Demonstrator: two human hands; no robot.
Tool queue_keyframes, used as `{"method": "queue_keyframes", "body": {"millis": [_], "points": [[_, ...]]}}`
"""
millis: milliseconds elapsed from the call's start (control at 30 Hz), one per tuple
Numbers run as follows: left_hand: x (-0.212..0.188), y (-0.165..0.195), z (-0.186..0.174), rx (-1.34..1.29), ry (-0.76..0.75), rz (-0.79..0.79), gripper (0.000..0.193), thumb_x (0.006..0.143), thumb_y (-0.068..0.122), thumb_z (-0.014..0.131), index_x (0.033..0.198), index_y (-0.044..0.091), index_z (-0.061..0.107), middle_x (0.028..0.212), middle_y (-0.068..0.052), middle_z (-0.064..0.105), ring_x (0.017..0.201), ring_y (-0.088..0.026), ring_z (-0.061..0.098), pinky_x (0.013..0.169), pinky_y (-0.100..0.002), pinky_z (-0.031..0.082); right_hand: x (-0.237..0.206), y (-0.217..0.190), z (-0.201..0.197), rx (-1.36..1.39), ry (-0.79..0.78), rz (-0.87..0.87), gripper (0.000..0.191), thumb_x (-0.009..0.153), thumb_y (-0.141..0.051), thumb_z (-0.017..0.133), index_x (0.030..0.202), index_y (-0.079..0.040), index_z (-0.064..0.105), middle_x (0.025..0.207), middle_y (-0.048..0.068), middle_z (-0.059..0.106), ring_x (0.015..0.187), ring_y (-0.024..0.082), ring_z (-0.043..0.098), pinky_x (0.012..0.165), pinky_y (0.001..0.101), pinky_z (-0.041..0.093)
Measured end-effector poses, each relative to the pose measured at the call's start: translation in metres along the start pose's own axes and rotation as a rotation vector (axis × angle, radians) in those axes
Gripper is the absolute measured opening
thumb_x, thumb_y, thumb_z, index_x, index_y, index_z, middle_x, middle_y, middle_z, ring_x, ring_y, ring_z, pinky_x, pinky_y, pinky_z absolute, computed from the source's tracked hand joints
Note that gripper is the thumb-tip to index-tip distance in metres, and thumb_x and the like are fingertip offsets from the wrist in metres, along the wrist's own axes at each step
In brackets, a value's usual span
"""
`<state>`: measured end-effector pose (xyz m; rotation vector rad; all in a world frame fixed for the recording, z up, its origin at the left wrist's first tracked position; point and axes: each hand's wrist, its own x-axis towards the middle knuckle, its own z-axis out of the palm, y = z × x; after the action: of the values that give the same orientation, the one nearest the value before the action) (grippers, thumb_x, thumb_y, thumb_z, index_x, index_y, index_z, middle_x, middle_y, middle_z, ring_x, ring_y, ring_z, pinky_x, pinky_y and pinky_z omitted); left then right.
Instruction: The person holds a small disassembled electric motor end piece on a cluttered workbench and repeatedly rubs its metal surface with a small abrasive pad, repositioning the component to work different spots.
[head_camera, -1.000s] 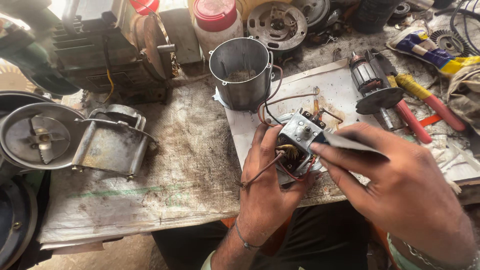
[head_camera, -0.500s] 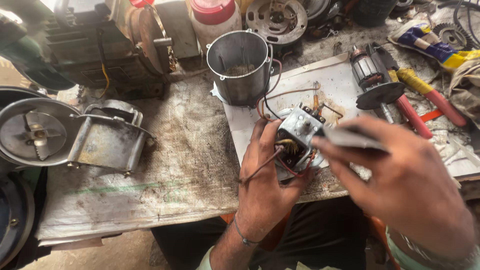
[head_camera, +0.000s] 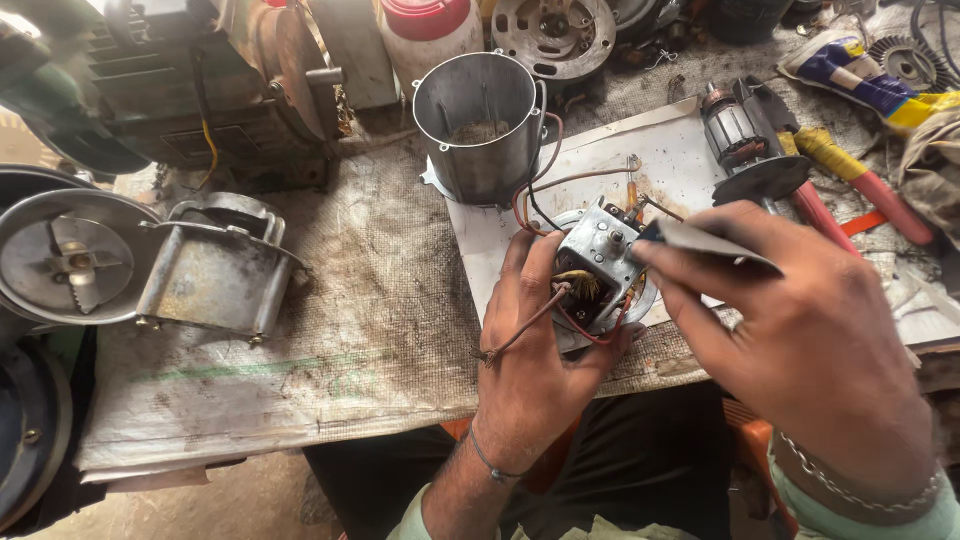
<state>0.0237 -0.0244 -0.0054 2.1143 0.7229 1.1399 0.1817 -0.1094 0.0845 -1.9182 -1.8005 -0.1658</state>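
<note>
Blue-yellow-white pouch (head_camera: 862, 72), far right.

A cluttered workbench (head_camera: 300, 370) under worn woven sacking stands above a dusty floor (head_camera: 230, 505).

One head-worn view looks steeply down, close over the near edge of the tabletop (head_camera: 300, 370), facing its far side.
</note>
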Motion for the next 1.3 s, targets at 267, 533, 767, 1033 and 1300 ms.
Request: {"method": "queue_keyframes", "body": {"millis": [267, 533, 767, 1033, 1300], "points": [[-0.003, -0.002, 0.0, 0.018, -0.019, -0.019, 0.095, 0.079, 0.028, 0.09, 0.153, 0.009, 0.034, 0.15, -0.031, 0.047, 0.129, -0.043, 0.061, 0.106, -0.051, 0.052, -0.008, 0.0, 0.004, -0.004, 0.018, -0.023, 0.029, 0.085, -0.015, 0.077, 0.113, -0.015, 0.081, 0.103, 0.007, 0.07, 0.078, 0.025, 0.069, 0.069, 0.0386, 0.055], [-0.002, -0.002, 0.001, 0.018, -0.004, 0.008, 0.095, 0.079, 0.027, 0.09, 0.154, 0.008, 0.035, 0.152, -0.031, 0.046, 0.13, -0.044, 0.059, 0.107, -0.051, 0.052, -0.001, -0.001, 0.001, -0.055, 0.046, -0.064, 0.03, 0.082, -0.014, 0.078, 0.112, -0.012, 0.081, 0.105, 0.009, 0.07, 0.081, 0.026, 0.069, 0.072, 0.0392, 0.056], [-0.002, -0.002, 0.001, -0.016, -0.006, -0.007, 0.093, 0.08, 0.027, 0.09, 0.154, 0.01, 0.036, 0.151, -0.027, 0.049, 0.128, -0.039, 0.062, 0.106, -0.048, 0.054, 0.002, -0.005, -0.004, 0.013, 0.022, -0.111, 0.032, 0.08, -0.014, 0.077, 0.112, -0.014, 0.081, 0.104, 0.009, 0.07, 0.085, 0.025, 0.069, 0.073, 0.038, 0.056], [-0.001, -0.001, -0.001, -0.01, -0.008, -0.01, 0.096, 0.077, 0.025, 0.091, 0.154, 0.011, 0.035, 0.151, -0.026, 0.047, 0.13, -0.04, 0.06, 0.107, -0.047, 0.053, -0.003, 0.0, -0.004, -0.04, 0.003, -0.108, 0.032, 0.082, -0.015, 0.078, 0.113, -0.015, 0.081, 0.105, 0.009, 0.071, 0.082, 0.024, 0.07, 0.073, 0.0381, 0.057], [-0.005, -0.004, 0.0, -0.041, 0.0, 0.01, 0.091, 0.083, 0.026, 0.092, 0.153, 0.014, 0.034, 0.152, -0.022, 0.048, 0.128, -0.037, 0.06, 0.11, -0.042, 0.054, 0.0, 0.0, -0.011, -0.094, -0.02, -0.179, 0.028, 0.083, -0.012, 0.079, 0.11, -0.011, 0.081, 0.103, 0.01, 0.07, 0.084, 0.026, 0.071, 0.071, 0.0383, 0.057]]}}
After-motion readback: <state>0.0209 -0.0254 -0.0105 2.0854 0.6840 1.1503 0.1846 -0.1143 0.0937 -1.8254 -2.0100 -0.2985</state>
